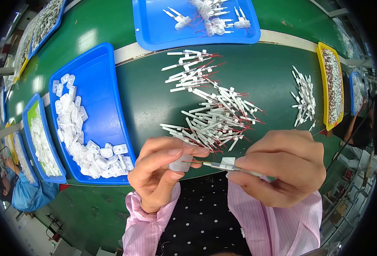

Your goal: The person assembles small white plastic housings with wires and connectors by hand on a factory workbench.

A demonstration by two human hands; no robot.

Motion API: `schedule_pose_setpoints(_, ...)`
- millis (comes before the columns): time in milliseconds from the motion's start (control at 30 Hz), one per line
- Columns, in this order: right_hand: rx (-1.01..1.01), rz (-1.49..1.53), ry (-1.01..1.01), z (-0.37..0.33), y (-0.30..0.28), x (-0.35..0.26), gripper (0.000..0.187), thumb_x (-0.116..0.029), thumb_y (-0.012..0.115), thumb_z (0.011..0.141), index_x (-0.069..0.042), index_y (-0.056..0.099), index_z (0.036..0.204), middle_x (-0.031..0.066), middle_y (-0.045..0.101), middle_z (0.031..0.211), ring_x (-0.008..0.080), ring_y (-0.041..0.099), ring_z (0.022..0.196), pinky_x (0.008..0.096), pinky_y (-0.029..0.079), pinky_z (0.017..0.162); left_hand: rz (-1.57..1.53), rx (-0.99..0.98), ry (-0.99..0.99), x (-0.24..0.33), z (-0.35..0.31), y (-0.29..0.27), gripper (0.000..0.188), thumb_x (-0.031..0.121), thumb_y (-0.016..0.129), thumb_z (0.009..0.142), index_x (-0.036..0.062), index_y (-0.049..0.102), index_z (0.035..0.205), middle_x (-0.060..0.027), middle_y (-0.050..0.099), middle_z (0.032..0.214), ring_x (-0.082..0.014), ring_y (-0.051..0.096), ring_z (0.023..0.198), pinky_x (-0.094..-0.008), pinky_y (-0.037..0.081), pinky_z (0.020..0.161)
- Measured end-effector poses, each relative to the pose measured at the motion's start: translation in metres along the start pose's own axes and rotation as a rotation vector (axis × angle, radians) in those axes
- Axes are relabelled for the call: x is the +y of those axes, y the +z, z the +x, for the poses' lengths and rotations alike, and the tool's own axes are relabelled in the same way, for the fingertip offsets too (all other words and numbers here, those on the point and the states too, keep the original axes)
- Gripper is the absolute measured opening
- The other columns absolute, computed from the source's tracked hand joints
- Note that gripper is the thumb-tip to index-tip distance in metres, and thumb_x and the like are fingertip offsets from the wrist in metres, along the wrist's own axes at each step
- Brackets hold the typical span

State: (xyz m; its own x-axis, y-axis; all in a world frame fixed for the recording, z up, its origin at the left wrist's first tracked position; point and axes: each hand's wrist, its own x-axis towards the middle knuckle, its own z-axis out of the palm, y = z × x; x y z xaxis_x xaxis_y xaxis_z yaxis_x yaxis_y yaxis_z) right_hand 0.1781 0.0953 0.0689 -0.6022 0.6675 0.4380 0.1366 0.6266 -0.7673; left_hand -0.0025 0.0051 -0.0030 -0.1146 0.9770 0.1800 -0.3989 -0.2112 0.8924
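Between the thumb and fingers of my left hand (156, 170) is a small translucent plastic housing (180, 163). My right hand (282, 168) pinches a slim white stick-shaped part (217, 165) with a small white block on its side. Thin wires run from the stick's left end to the housing; whether they enter it I cannot tell. Just beyond both hands lies a loose pile of similar white sticks with red wires (218, 115), and a further group of them (188, 70) is spread behind it.
At left, a blue tray (107, 85) holds clear housings (73, 128). Another blue tray (167, 38) at the back holds assembled pieces (216, 25). On the right are loose white sticks (303, 98) and a yellow tray (325, 85) of small parts. A person in blue (34, 192) sits far left.
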Motion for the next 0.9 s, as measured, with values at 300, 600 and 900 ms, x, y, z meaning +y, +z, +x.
schedule_pose_setpoints(300, -0.016, -0.063, -0.077, -0.0004, 0.0075, 0.0033, 0.026, -0.007, 0.079, 0.057, 0.001, 0.065, 0.077, 0.0078, 0.057, 0.064, 0.0144, 0.053, 0.044, 0.0219, 0.039, 0.036, -0.064, 0.078, -0.098, 0.0057, -0.0019, 0.0019, 0.036, 0.001, 0.057, 0.084, -0.0049, 0.046, 0.118, -0.0205, 0.053, 0.106, -0.0366, 0.061, 0.094, -0.0371, 0.056, 0.074)
schedule_pose_setpoints(600, -0.088, -0.109, -0.104, 0.0050, -0.0005, -0.0020, 0.027, -0.008, 0.080, 0.056, 0.001, 0.064, 0.077, 0.0070, 0.056, 0.064, 0.0146, 0.052, 0.044, 0.0225, 0.039, 0.037, -0.032, 0.046, -0.032, 0.0024, -0.0015, -0.0034, 0.035, -0.001, 0.057, 0.083, -0.0050, 0.048, 0.116, -0.0213, 0.053, 0.105, -0.0365, 0.061, 0.093, -0.0375, 0.056, 0.073)
schedule_pose_setpoints(900, -0.052, -0.134, -0.078, 0.0079, 0.0001, -0.0013, 0.025, -0.008, 0.079, 0.054, 0.000, 0.063, 0.071, 0.0064, 0.054, 0.062, 0.0143, 0.050, 0.043, 0.0228, 0.038, 0.036, -0.002, 0.044, -0.009, 0.0019, -0.0002, -0.0037, 0.031, -0.001, 0.055, 0.084, -0.0050, 0.049, 0.114, -0.0210, 0.052, 0.106, -0.0374, 0.061, 0.094, -0.0377, 0.057, 0.072)
